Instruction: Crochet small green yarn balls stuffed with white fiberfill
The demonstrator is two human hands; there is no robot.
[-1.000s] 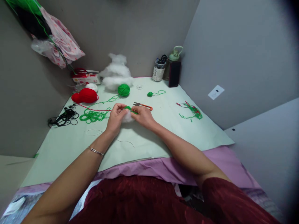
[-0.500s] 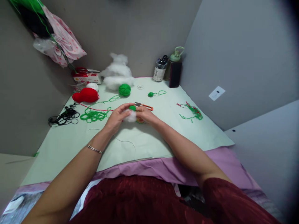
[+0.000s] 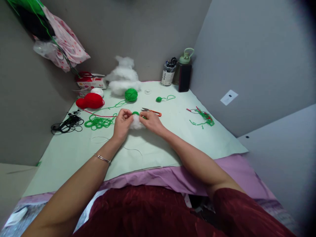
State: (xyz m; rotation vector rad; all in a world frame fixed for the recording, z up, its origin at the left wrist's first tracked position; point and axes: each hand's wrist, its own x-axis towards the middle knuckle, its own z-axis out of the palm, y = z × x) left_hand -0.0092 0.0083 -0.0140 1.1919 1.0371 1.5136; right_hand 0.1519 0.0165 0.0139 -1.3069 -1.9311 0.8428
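Closely, two hands pinch a green yarn piece [image 3: 135,113] and white stuffing [image 3: 136,122]

Nearest, purple cloth [image 3: 170,175] shows below the front edge of a pale green table cover [image 3: 163,149], on which a thin pale thread [image 3: 133,150] lies loose. Beyond the hands rest orange-handled thread snips [image 3: 155,112], with a tangle of green yarn [image 3: 98,122] and a heap of black cord [image 3: 69,123] to the left, and green and red yarn scraps [image 3: 206,118] to the right. Farther back sit a red skein [image 3: 91,100], a green yarn ball [image 3: 131,95] and a fluffy white heap [image 3: 123,80]; a jar of pens [image 3: 168,76] and a bottle [image 3: 185,58] stand by the grey walls [image 3: 153,36].

Compared with half a second ago, the right hand [image 3: 152,123] has turned inward, the green piece has shifted left, and the stuffing looks wider; the snips have stayed put.

The yarn piece, above the table's middle between both sets of fingertips, shows as a small bright green patch behind the loose, cloudy stuffing. The left hand [image 3: 122,125] and the right each press thumb against fingers on its edge; fingers hide its full shape.
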